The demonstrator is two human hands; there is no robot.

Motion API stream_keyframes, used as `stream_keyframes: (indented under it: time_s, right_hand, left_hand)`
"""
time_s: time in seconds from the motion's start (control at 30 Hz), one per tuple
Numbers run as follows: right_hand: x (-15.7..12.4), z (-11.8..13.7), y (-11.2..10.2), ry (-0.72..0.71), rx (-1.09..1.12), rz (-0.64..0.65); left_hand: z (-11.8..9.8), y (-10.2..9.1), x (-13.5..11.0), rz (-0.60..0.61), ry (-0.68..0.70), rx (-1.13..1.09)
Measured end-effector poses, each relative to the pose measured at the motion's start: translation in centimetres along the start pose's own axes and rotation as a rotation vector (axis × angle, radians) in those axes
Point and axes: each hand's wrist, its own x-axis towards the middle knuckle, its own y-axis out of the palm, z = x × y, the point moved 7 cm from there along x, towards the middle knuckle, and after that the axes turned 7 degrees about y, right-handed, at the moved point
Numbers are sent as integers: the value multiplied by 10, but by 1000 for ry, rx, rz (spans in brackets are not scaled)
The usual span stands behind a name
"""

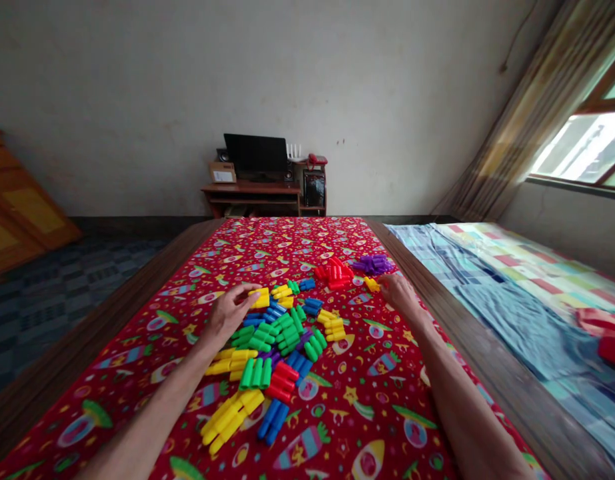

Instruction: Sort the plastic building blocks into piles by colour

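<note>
Over red cloth (pixel 387 407), left hand (pixel 230 309) pinching yellow block (pixel 260 299), right hand (pixel 401 293) curled at another (pixel 371 284), grip unclear, carton label (pixel 223 177) illegible

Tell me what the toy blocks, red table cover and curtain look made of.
Toy blocks: probably molded plastic, lightly glossy; uniform bright color, rounded tubes, soft highlights.
Red table cover: printed fabric or vinyl, can't tell which; looks mostly matte, lies flat.
Curtain: likely fabric, matte; hangs in soft folds.
</note>
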Motion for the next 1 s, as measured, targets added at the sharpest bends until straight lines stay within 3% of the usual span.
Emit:
stream_keyframes:
  time_s: [0.1,0.23,0.43,0.63,0.73,0.8,0.87,1.0]
  right_hand:
    - [-3,14,5,-65,-6,-63]
    - [-1,22,15,-34,-57,-15]
    - [10,-20,-5,159,163,-122]
    - [-3,-59,-8,365,71,-110]
    - [-7,-64,-20,406,78,-173]
    - [-4,-52,-30,352,130,-211]
    - [-1,-23,-36,238,220,-216]
    - [-19,80,-34,-257,558,-65]
  left_hand:
    - [2,3,0,25,-1,-1]
    - [3,0,0,12,18,10]
    - [5,0,0,21,23,25]
    - [6,1,0,39,16,21]
    - [5,0,1,21,-10,-8]
    - [3,1,2,8,-34,-66]
    - [-3,6,3,24,-48,-140]
    - [-27,25,-6,129,-5,-194]
